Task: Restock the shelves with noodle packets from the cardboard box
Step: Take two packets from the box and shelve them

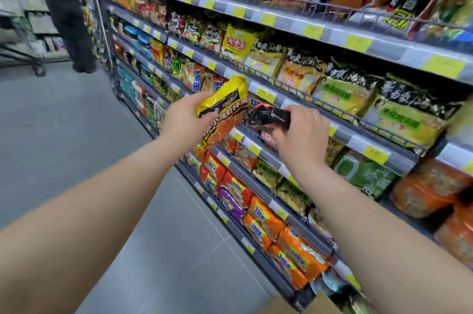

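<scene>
My left hand (185,123) grips a yellow and black noodle packet (225,111), held upright in front of the shelves. My right hand (302,134) holds a black and red noodle packet (267,116) by its right end, just at the front rail of the middle shelf (358,139). The two packets touch or nearly touch at their edges. A tan corner of the cardboard box (289,304) shows at the bottom edge, below the lowest shelf.
Tiered shelves of noodle packets run from far left to near right, with wire rails and yellow price tags. Orange packets (266,221) fill the lower rows. A person in dark clothes (69,19) stands at the aisle's far end beside a trolley (23,57). Grey floor lies to the left.
</scene>
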Demonstrator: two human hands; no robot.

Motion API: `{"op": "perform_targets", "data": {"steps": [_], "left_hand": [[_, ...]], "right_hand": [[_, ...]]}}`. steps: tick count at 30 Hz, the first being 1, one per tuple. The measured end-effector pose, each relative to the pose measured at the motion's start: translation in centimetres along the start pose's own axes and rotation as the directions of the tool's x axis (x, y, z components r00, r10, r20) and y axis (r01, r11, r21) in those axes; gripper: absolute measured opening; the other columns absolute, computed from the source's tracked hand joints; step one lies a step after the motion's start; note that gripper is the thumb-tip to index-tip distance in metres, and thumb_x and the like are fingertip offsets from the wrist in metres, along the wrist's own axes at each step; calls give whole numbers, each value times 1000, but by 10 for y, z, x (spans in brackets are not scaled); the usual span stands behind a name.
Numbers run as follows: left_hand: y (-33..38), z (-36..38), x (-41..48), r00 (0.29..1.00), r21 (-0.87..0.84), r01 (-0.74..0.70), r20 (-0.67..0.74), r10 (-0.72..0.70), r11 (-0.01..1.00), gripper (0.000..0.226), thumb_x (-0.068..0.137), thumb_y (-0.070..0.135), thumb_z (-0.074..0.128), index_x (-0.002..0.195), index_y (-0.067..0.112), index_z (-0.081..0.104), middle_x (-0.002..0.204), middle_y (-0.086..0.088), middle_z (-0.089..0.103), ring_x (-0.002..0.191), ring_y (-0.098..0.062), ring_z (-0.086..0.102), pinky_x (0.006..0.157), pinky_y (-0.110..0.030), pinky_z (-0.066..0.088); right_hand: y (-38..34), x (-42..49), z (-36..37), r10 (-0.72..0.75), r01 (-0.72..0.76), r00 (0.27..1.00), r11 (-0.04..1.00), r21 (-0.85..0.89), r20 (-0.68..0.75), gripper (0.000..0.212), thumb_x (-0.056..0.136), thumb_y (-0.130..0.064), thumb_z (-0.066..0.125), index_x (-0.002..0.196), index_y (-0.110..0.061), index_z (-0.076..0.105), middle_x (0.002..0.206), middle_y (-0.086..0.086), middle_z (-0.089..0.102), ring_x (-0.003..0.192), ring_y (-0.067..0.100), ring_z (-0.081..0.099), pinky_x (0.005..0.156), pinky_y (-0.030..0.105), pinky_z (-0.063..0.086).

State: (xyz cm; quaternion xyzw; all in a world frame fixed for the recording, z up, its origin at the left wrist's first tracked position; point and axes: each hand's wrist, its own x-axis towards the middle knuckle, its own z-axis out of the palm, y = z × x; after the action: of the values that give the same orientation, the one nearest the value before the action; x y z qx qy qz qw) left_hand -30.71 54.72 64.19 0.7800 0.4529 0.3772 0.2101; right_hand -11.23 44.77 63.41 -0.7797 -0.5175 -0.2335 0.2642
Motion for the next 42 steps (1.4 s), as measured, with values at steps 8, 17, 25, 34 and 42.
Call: {"op": "perform_targets", "data": {"steps": [8,17,25,34,42], "left_hand": [[1,10,139,975,-120,-204,-112,191,971,44,94,30,57,137,27,48,140,3,50,130,-18,44,104,-34,37],[2,14,291,829,-301,-558,-220,514,773,37,92,15,58,129,17,56,124,0,60,116,-16,52,91,-15,34],[32,20,371,690,-385,-721,-321,649,576,39,89,10,58,128,12,56,123,-4,60,114,-16,51,93,-7,28],[63,47,417,516,-240,-857,-389,764,456,46,82,-2,58,126,15,59,119,-4,63,111,-26,54,94,-20,30],[66,80,446,323,-95,-946,-373,870,310,47,78,-13,56,120,6,62,117,-12,63,108,-34,54,102,-31,31]], "right_hand": [[-16,115,31,-54,8,972,980,-198,-228,31,76,-27,68,104,-16,61,96,2,62,94,27,54,84,35,30],[-40,201,57,-84,-191,819,892,-409,-567,35,65,-16,72,98,-9,59,91,8,63,87,30,53,79,36,28],[-43,250,38,-159,-302,750,780,-547,-641,39,68,-16,64,105,-8,56,104,9,62,97,31,49,86,39,29],[-13,296,29,-183,-309,754,749,-586,-631,37,68,-14,64,104,-8,58,103,9,62,96,35,55,89,40,27],[16,303,46,-145,-348,782,705,-618,-606,38,69,-9,67,107,-8,60,105,8,63,97,34,53,92,40,26]]}}
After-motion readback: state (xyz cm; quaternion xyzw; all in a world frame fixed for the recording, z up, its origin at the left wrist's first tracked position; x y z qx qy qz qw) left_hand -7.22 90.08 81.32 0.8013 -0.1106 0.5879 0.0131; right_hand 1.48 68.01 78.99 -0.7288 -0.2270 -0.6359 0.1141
